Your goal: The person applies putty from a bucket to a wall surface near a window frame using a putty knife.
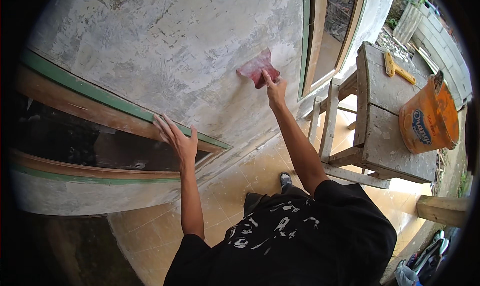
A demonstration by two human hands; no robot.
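Observation:
My right hand (276, 90) pinches a dusty red sheet of sandpaper (257, 67) by its lower edge. The sheet lies against a patchy grey-white wall (165, 36), its corners curling. My left hand (180, 142) has its fingers stretched out and holds nothing. Those fingers rest on the green-edged wooden frame (105, 93) of a dark-glassed window, at its right part. Pale dust coats the left fingertips. Both arms reach forward, the right one farther out.
To the right, a worn wooden bench (382, 141) carries an orange bucket (425, 118) and a yellow-handled scraper (397, 70). Another wood-framed window (315, 41) borders the wall's right side. Tan floor tiles (227, 196) lie below. A wooden beam (442, 209) juts in at right.

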